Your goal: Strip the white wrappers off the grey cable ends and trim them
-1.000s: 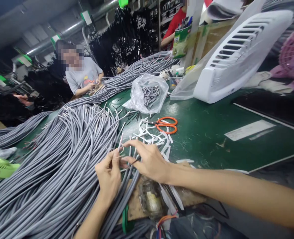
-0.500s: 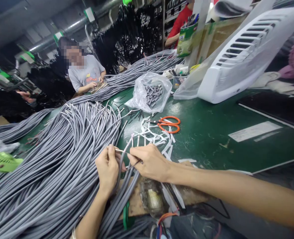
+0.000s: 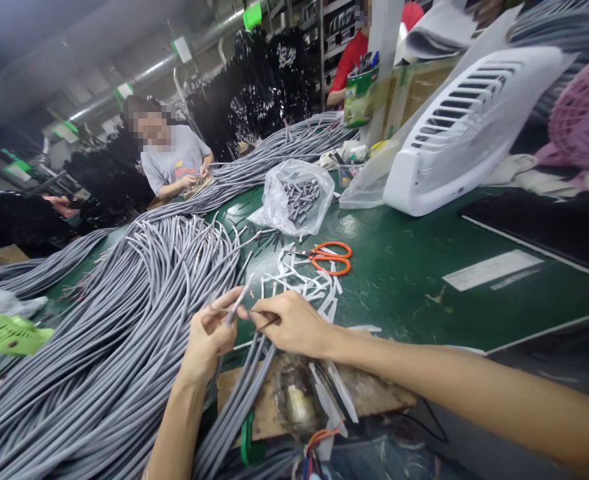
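Note:
My left hand (image 3: pixel 209 333) pinches the end of one grey cable (image 3: pixel 236 303) lifted from a small bunch of grey cables (image 3: pixel 239 393) that runs down toward me. Close beside it, my right hand (image 3: pixel 290 323) is closed in a pinch on a thin dark piece at the cable's tip; I cannot make out what that piece is. Both hands meet over the near edge of the green table (image 3: pixel 414 267). A large heap of grey cables (image 3: pixel 124 320) fills the table's left side.
White paper strips (image 3: pixel 307 283) and orange-handled scissors (image 3: pixel 332 257) lie just beyond my hands. A clear bag of small grey tubes (image 3: pixel 297 197) sits farther back, a white fan housing (image 3: pixel 469 127) at right. A person in a grey shirt (image 3: pixel 172 157) works across the table.
The lifted cable end has swung left and stands more upright in my left fingers. My right hand has stayed beside it; the camera has shifted slightly.

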The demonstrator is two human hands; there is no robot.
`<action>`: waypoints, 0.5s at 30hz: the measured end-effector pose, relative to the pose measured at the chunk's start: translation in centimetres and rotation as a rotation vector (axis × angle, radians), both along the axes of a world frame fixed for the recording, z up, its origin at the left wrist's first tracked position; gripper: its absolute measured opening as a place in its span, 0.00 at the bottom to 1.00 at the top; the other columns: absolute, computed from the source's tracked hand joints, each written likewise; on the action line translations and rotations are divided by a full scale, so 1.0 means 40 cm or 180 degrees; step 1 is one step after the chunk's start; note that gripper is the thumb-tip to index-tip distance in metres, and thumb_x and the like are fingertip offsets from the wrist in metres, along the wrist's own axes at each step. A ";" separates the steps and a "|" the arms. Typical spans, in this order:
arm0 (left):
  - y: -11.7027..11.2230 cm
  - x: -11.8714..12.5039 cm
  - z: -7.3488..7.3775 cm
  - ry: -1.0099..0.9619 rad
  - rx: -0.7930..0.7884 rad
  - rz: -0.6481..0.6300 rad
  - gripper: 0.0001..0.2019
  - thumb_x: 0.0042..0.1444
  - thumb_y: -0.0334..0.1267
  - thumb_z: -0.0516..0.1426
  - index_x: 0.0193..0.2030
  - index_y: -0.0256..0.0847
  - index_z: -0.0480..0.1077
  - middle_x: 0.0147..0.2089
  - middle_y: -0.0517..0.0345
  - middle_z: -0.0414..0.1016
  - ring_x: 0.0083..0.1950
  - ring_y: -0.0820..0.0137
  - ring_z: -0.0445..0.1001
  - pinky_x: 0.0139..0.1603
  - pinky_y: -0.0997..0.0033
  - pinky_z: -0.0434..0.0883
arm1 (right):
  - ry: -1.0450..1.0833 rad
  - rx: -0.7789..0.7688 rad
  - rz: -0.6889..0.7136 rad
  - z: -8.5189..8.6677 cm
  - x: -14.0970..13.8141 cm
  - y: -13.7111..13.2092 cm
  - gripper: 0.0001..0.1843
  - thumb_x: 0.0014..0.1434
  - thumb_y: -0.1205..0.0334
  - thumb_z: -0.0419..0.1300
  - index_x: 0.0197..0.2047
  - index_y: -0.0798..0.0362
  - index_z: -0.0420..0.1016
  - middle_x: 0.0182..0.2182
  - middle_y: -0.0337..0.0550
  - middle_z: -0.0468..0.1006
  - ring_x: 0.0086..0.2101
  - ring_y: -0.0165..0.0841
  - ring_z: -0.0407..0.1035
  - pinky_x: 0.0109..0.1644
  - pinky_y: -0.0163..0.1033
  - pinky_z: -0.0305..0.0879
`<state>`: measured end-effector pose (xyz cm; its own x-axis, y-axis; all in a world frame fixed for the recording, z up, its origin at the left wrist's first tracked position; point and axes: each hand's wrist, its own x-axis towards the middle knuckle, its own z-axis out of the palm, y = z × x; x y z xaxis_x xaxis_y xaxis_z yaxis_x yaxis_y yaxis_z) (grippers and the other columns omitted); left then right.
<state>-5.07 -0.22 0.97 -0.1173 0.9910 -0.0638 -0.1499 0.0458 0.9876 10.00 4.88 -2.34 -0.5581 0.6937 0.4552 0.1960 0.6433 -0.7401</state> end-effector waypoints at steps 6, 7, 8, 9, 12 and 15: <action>0.004 0.020 0.020 0.0358 0.0134 0.0516 0.17 0.39 0.48 0.65 0.30 0.34 0.75 0.16 0.66 0.58 0.12 0.87 0.46 0.11 0.86 0.42 | -0.0199 0.0371 -0.0546 0.023 0.008 0.014 0.12 0.50 0.71 0.53 0.17 0.54 0.69 0.13 0.34 0.66 0.17 0.24 0.54 0.26 0.30 0.49; 0.003 0.022 0.029 0.0411 0.0117 0.0536 0.17 0.38 0.47 0.65 0.29 0.34 0.75 0.16 0.67 0.57 0.12 0.87 0.46 0.10 0.86 0.42 | -0.0277 0.0394 -0.0668 0.029 0.015 0.022 0.12 0.49 0.70 0.53 0.17 0.54 0.69 0.14 0.35 0.67 0.17 0.24 0.56 0.26 0.31 0.49; 0.000 0.022 0.041 0.0447 0.0142 0.0592 0.16 0.37 0.47 0.65 0.28 0.34 0.75 0.15 0.67 0.56 0.12 0.86 0.46 0.10 0.86 0.43 | -0.0354 0.0396 -0.0817 0.034 0.025 0.033 0.11 0.49 0.70 0.53 0.18 0.54 0.69 0.15 0.36 0.68 0.18 0.25 0.57 0.26 0.31 0.49; -0.003 0.020 0.055 0.0470 0.0246 0.0711 0.15 0.38 0.46 0.65 0.27 0.34 0.75 0.14 0.68 0.54 0.12 0.86 0.46 0.10 0.86 0.43 | -0.0408 0.0371 -0.1020 0.039 0.037 0.045 0.11 0.48 0.70 0.53 0.17 0.54 0.69 0.15 0.37 0.69 0.18 0.26 0.58 0.26 0.32 0.49; -0.008 0.008 0.098 0.0592 0.0877 0.1366 0.13 0.41 0.44 0.64 0.30 0.37 0.76 0.12 0.71 0.48 0.13 0.85 0.45 0.11 0.86 0.44 | -0.0248 0.0150 -0.1717 0.054 0.067 0.082 0.11 0.48 0.70 0.54 0.16 0.54 0.68 0.14 0.38 0.68 0.18 0.26 0.58 0.25 0.32 0.49; 0.001 0.013 0.102 0.1062 0.0501 0.1242 0.15 0.39 0.43 0.65 0.34 0.35 0.77 0.13 0.68 0.56 0.14 0.84 0.50 0.12 0.84 0.46 | 0.0417 -0.0079 -0.1394 0.063 0.066 0.085 0.11 0.50 0.68 0.56 0.18 0.55 0.69 0.13 0.33 0.62 0.17 0.24 0.54 0.24 0.31 0.50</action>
